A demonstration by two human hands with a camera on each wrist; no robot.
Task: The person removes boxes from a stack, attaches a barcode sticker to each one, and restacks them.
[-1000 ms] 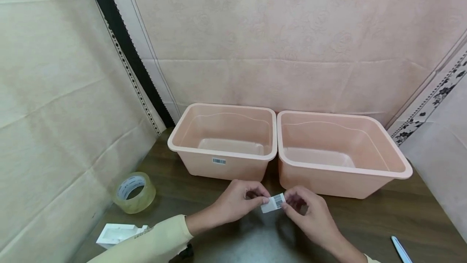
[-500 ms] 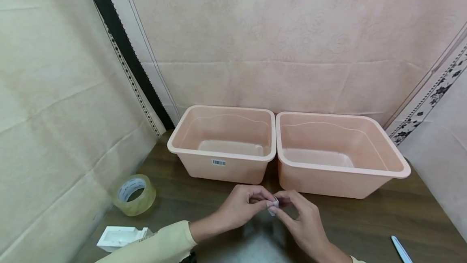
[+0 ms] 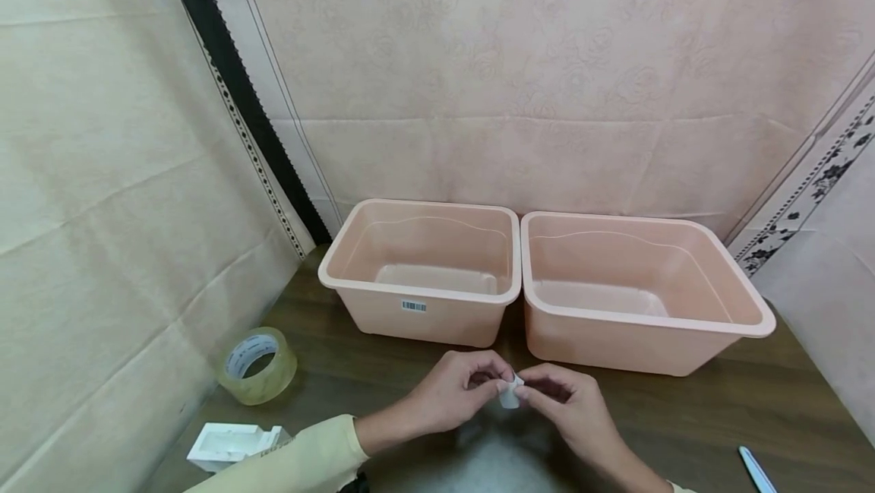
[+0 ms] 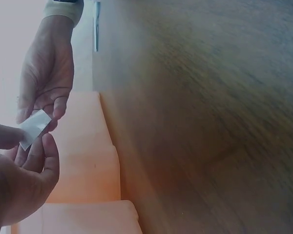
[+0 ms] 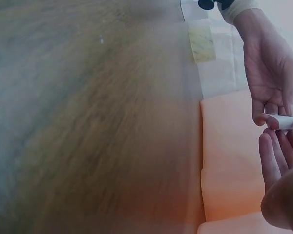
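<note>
Between both hands, in front of the two tubs, is a small white sticker label [image 3: 509, 396]. My left hand [image 3: 447, 396] pinches one end between thumb and fingers. The right hand [image 3: 577, 408] pinches the opposite end. In the head view the label looks bent, and no barcode shows on it. A blank pale face of the label [image 4: 35, 127] shows in the left wrist view, while it looks curved [image 5: 281, 121] in the right wrist view. Behind the hands, the left pink tub [image 3: 383, 320] bears a barcode sticker [image 3: 413, 306] on its front wall.
A second pink tub [image 3: 608, 345] stands right beside the first. On the left lie a roll of clear tape [image 3: 276, 375] and a white block-like object [image 3: 229, 444]. A slim light-blue object [image 3: 756, 469] lies at the right front. Cloth walls surround the table [image 3: 690, 417].
One second ago the label was held flat with its barcode showing. Both hands have since come closer together, and the label has turned and bent between the fingertips.
</note>
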